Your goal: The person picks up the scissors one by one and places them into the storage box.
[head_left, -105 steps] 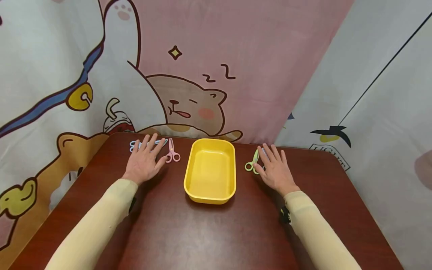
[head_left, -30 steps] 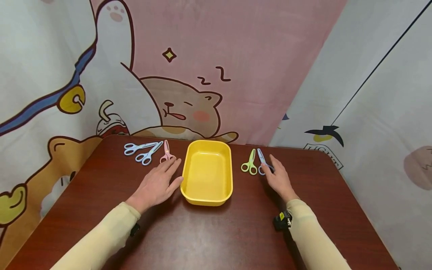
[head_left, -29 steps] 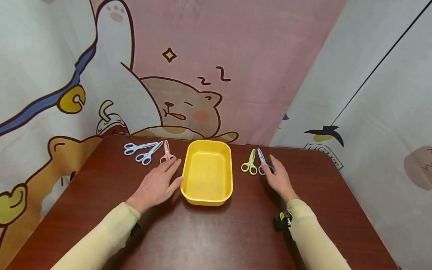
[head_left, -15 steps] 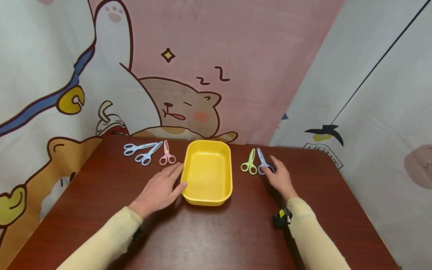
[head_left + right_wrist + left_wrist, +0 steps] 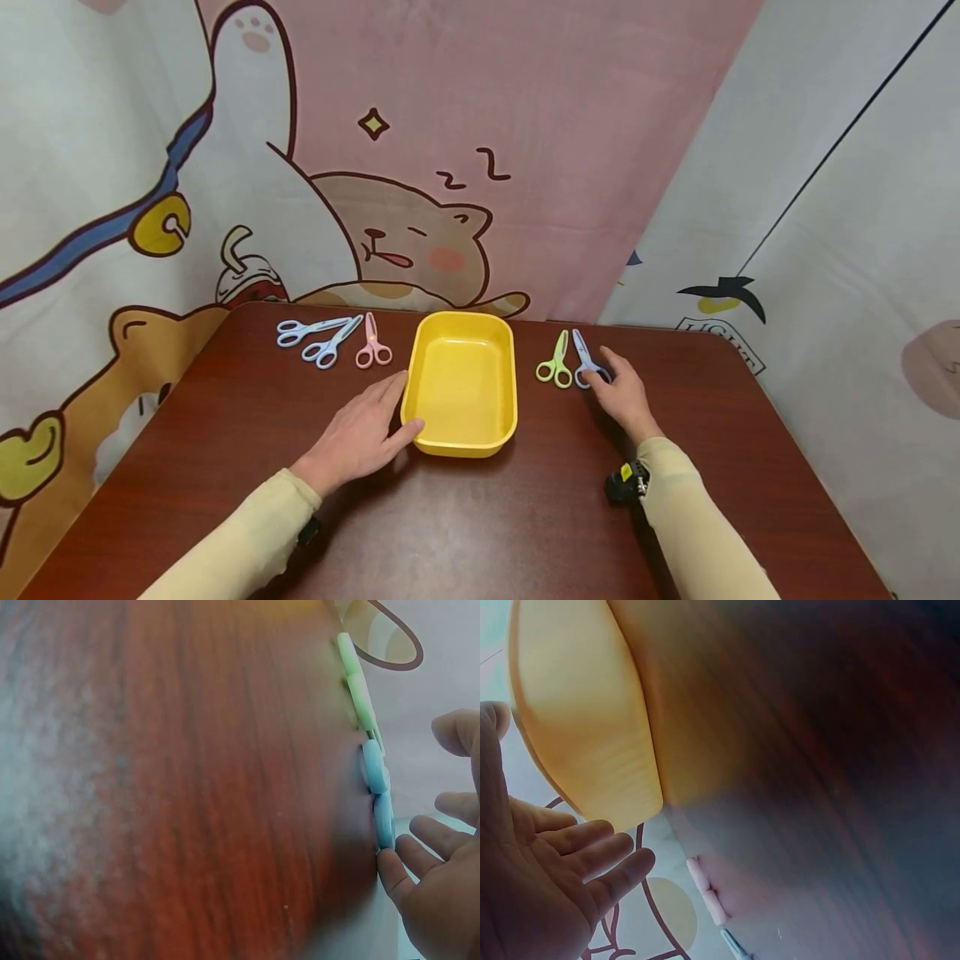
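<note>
My left hand [image 5: 360,433] is at the left side of a yellow tray [image 5: 459,450], fingers extended along its outer wall and thumb by the near left rim. In the left wrist view those fingers are relaxed beside the tray wall. My right hand [image 5: 626,400] hovers just right of a pair of blue scissors [image 5: 582,348], fingers loosely bent; the right wrist view shows a fingertip close to a handle loop, contact unclear. Green scissors [image 5: 558,354] lie left of that pair. Pink scissors [image 5: 371,335] lie left of the tray, beside two light blue pairs, one nearer [image 5: 345,333], one farther [image 5: 330,323].
All of this is on a dark red-brown wooden table [image 5: 517,517]. A cartoon-printed curtain [image 5: 585,167] hangs right behind the table's far edge and along its sides. A small black device [image 5: 625,485] is strapped to the right wrist.
My left hand has come from over the left scissors to the tray's side, uncovering the pink pair. My right hand has drawn back slightly, uncovering the green and blue scissors. The scissors stay put.
</note>
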A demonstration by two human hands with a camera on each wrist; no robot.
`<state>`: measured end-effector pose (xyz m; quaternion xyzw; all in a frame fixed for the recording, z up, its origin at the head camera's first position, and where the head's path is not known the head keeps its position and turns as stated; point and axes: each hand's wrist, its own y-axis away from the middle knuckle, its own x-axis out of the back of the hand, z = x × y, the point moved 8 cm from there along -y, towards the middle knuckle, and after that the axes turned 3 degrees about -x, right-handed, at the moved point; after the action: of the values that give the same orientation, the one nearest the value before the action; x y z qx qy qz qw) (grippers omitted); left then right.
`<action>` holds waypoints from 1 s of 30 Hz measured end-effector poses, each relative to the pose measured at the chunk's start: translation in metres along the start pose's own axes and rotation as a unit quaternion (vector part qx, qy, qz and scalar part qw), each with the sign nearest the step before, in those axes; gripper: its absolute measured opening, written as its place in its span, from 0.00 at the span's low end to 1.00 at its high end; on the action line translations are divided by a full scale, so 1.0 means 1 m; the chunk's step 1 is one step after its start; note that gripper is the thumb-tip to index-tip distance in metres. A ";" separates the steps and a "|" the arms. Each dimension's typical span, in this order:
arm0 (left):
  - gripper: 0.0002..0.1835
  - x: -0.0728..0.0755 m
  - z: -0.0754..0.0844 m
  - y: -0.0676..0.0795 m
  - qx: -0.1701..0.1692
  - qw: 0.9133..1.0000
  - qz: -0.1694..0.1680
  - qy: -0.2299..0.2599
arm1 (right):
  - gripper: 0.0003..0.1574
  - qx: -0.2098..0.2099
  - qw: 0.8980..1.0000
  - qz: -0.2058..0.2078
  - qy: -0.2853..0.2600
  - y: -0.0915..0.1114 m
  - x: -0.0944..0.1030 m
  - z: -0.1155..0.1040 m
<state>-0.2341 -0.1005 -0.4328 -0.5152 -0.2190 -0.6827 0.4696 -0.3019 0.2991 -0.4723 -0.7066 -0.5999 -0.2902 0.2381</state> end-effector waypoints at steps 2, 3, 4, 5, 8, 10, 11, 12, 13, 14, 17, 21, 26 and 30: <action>0.47 -0.001 0.000 0.001 0.005 1.000 -0.003 0.010 | 0.43 0.002 1.000 0.003 0.000 -0.001 -0.001 0.000; 0.47 -0.002 0.000 0.001 0.007 1.000 -0.004 0.016 | 0.43 0.003 1.000 0.003 0.001 -0.001 -0.001 0.000; 0.48 -0.002 0.000 0.001 0.010 1.000 -0.004 0.023 | 0.43 0.002 1.000 0.003 0.001 -0.001 -0.001 0.000; 0.48 -0.003 0.000 0.001 0.012 0.999 -0.005 0.030 | 0.43 0.003 1.000 0.004 0.002 -0.001 -0.001 -0.001; 0.50 -0.005 -0.001 0.001 0.025 0.998 -0.009 0.056 | 0.43 0.001 1.000 0.002 0.001 -0.002 0.000 -0.001; 0.52 -0.006 -0.002 0.001 0.038 0.997 -0.012 0.072 | 0.42 -0.002 1.000 -0.001 0.003 -0.002 -0.001 -0.001; 0.53 -0.007 -0.003 0.001 0.047 0.996 -0.014 0.081 | 0.42 -0.002 1.000 -0.003 0.004 -0.002 -0.001 -0.001; 0.54 -0.008 -0.003 0.001 0.054 0.994 -0.016 0.089 | 0.42 -0.003 1.000 -0.004 0.003 -0.003 0.000 0.000; 0.54 -0.008 -0.004 0.001 0.062 0.993 -0.018 0.098 | 0.42 -0.004 1.000 -0.004 0.003 -0.003 0.000 0.000; 0.55 -0.009 -0.004 0.002 0.070 0.992 -0.021 0.108 | 0.42 -0.004 1.000 -0.005 0.003 -0.003 -0.001 0.000; 0.56 -0.011 -0.005 0.002 0.084 0.987 -0.025 0.133 | 0.42 0.000 1.000 -0.001 0.002 -0.003 -0.001 -0.001; 0.56 -0.012 -0.005 0.001 0.088 0.984 -0.023 0.156 | 0.42 0.010 1.000 0.009 -0.002 -0.002 -0.001 -0.001; 0.58 -0.014 -0.005 0.001 0.092 0.980 -0.018 0.176 | 0.41 0.011 1.000 0.003 0.001 -0.002 -0.002 -0.001; 0.59 -0.015 -0.006 0.001 0.098 0.975 -0.014 0.198 | 0.41 0.008 1.000 -0.007 0.003 -0.004 -0.004 0.000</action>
<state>-0.2358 -0.0994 -0.4490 -0.3179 -0.1947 -0.7528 0.5425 -0.3066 0.2971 -0.4749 -0.6998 -0.6063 -0.2890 0.2433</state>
